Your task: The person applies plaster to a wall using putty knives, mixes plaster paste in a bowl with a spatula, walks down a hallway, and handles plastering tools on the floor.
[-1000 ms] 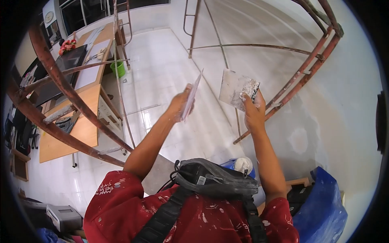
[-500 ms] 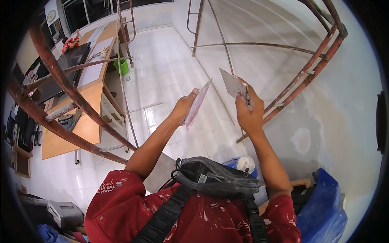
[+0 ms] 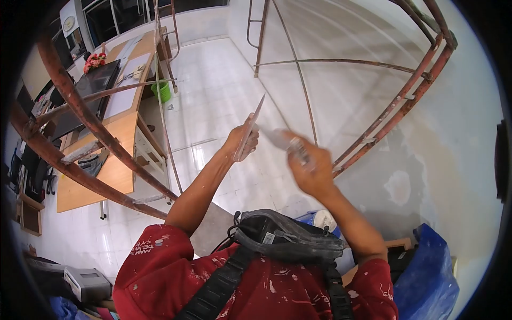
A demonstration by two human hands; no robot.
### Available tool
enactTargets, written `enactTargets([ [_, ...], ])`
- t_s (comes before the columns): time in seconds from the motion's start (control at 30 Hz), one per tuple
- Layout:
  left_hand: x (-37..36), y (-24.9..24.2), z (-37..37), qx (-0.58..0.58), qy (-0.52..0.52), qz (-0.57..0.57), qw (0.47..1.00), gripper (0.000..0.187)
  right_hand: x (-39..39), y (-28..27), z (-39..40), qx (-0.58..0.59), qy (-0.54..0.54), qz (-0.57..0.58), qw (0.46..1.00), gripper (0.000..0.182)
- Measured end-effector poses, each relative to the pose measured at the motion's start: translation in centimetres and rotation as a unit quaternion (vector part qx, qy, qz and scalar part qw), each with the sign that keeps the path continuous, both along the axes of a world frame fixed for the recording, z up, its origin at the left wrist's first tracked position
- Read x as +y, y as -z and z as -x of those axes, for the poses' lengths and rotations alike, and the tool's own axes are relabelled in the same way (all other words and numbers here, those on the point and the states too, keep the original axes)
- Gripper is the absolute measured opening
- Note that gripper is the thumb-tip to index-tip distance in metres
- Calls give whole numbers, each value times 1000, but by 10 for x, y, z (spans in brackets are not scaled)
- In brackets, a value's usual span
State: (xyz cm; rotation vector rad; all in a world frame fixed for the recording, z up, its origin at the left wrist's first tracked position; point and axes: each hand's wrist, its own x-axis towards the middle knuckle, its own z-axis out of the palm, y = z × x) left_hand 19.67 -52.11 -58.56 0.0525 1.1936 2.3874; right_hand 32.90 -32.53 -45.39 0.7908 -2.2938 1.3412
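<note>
Near the centre of the head view, my left hand [image 3: 242, 141] is closed round a flat, thin plate [image 3: 250, 127] smeared with pale plaster and seen nearly edge-on. Just right of it, my right hand [image 3: 311, 162] grips the plaster-caked handle of a putty knife [image 3: 277, 138]. The knife's blade points left towards the plate and is blurred by motion. Whether blade and plate touch I cannot tell.
Rusty scaffold tubes [image 3: 90, 120] cross the left side, and more scaffold [image 3: 392, 121] stands by the patched wall [image 3: 426, 176] at right. Beyond the left tubes is a wooden table [image 3: 96, 184] near a green bin [image 3: 161, 92]. Blue sheeting [image 3: 429, 277] lies lower right.
My right hand has swung left and down, bringing the knife blade close to the plate. My left hand has shifted slightly left and up, and the plate is turned more upright.
</note>
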Motion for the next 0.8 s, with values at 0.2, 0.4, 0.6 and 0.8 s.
enactTargets([
  [0.2,11,-9,-10,37,40,-11,998,50,-1,-15,32,4,74,45,996,35],
  [0.4,0,28,33,42,138,-174,974,25,-37,37,-18,19,-243,-140,960,50],
  [0.6,-2,-60,-6,105,-175,192,960,51,10,-22,-4,8,-60,-45,997,40],
  [0.8,-35,-87,-1,297,-287,386,825,51,45,-50,36,133,18,-133,982,44],
])
